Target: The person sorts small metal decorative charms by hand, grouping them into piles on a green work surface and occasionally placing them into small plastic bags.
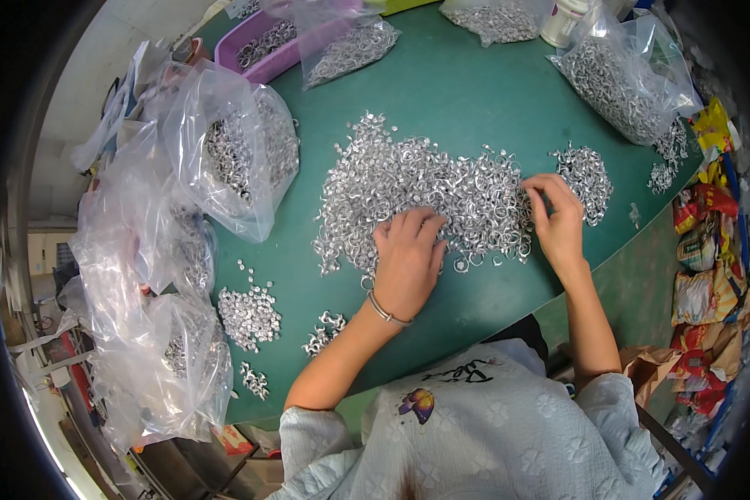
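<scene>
A broad heap of small silvery metal pieces [425, 179], many shaped like open rings or hooks, is spread over the middle of the green table [475, 92]. My left hand [408, 258], with a bracelet at its wrist, lies on the heap's near edge, fingers apart and bent down onto the pieces. At the heap's right end is my right hand [557, 221]. Its thumb and forefinger come together in a pinch; whatever is between them is too small to make out. Just beyond that hand sits a smaller pile of similar pieces [586, 179].
Clear plastic bags [233, 158] of metal parts crowd the left side. A purple basket [262, 50] and more bags stand along the far edge, with a filled bag [621, 92] at far right. Small piles [248, 317] lie near left. Colourful packages [708, 283] line the right.
</scene>
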`<action>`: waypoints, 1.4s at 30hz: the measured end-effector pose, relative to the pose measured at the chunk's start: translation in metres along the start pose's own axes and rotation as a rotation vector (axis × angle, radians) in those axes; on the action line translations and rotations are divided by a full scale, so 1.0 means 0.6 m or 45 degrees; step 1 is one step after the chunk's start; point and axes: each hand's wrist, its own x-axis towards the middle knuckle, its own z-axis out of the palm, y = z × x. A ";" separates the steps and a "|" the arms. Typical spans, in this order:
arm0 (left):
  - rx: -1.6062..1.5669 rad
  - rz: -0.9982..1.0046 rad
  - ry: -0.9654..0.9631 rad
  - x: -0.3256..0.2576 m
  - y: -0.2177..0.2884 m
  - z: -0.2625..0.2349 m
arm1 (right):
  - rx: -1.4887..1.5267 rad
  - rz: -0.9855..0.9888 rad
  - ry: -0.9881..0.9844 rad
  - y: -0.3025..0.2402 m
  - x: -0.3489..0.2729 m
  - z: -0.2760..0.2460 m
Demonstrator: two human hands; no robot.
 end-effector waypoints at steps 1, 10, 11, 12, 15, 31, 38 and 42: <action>0.002 0.005 0.007 -0.002 -0.001 0.001 | 0.025 0.050 -0.023 -0.004 0.000 -0.006; 0.004 -0.057 0.002 -0.043 0.013 -0.018 | -0.403 -0.175 -0.163 -0.029 -0.039 0.009; 0.015 -0.087 0.022 -0.053 0.014 -0.027 | -0.391 -0.195 -0.134 -0.030 -0.039 0.007; 0.023 -0.109 0.038 -0.064 0.013 -0.033 | -0.374 -0.207 -0.029 -0.032 -0.038 0.003; -0.051 -0.241 0.019 -0.114 0.015 -0.049 | -0.276 -0.278 0.094 -0.050 -0.041 0.006; 0.055 -0.333 0.053 -0.229 0.020 -0.020 | 0.059 -0.616 -0.520 -0.159 -0.080 0.129; 0.174 -0.409 0.199 -0.259 -0.015 -0.036 | -0.279 -0.876 -0.564 -0.102 -0.064 0.162; 0.090 -0.440 0.195 -0.251 -0.018 -0.063 | -0.232 -0.814 -0.352 -0.095 -0.046 0.154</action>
